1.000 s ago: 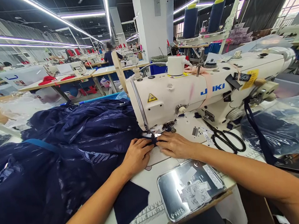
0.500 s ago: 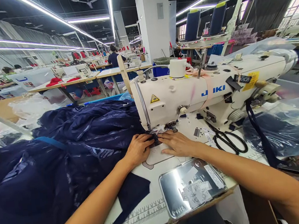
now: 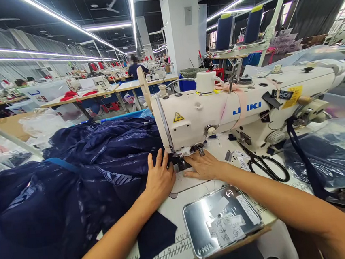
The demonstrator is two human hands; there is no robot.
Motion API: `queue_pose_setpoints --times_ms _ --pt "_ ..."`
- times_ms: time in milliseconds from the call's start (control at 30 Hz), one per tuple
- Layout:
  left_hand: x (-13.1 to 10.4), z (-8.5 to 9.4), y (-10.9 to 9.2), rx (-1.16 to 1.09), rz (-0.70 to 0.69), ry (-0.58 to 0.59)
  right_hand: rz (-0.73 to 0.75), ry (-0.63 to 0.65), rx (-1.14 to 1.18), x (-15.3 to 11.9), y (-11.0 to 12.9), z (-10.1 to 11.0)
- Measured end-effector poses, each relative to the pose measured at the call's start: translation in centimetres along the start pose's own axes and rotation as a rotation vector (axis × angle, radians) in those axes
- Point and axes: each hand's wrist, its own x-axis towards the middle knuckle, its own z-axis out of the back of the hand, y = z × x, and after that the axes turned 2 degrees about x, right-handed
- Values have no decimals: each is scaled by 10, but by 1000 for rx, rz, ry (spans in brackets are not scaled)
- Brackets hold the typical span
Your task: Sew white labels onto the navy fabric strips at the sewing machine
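A white sewing machine (image 3: pixel 195 115) stands over the table. My left hand (image 3: pixel 160 175) lies with fingers spread on navy fabric (image 3: pixel 110 151), just left of the needle area. To the right of the presser foot, my right hand (image 3: pixel 205 165) rests on the machine bed, thumb and fingers apart; some fingertips are hidden under the machine head. A small dark piece of cloth lies at the presser foot between both hands. A loose navy flap (image 3: pixel 158 232) hangs over the table under my left wrist. Neither hand visibly grips anything.
A metal tray (image 3: pixel 207 240) with white labels lies at the table's front edge. Black scissors (image 3: pixel 269 169) rest right of my right hand. Bagged navy cloth (image 3: pixel 330 151) sits farther right. Thread cones (image 3: pixel 224 33) stand behind the machine. A person (image 3: pixel 136 68) sits farther back.
My left hand has opened, its fingers lifting from the presser foot and spreading forward onto the fabric. My right hand has stayed nearly in place. The view has shifted slightly.
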Motion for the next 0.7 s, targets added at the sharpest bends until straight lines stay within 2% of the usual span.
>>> queue_pose_setpoints --times_ms 133,300,700 --pt "8 -2 7 -41 15 53 -24 16 -16 -7 6 6" --pt "17 -7 16 -31 -27 92 -22 14 34 -12 10 1" --pt "19 -12 19 -57 -27 75 -86 2 39 -7 21 1"
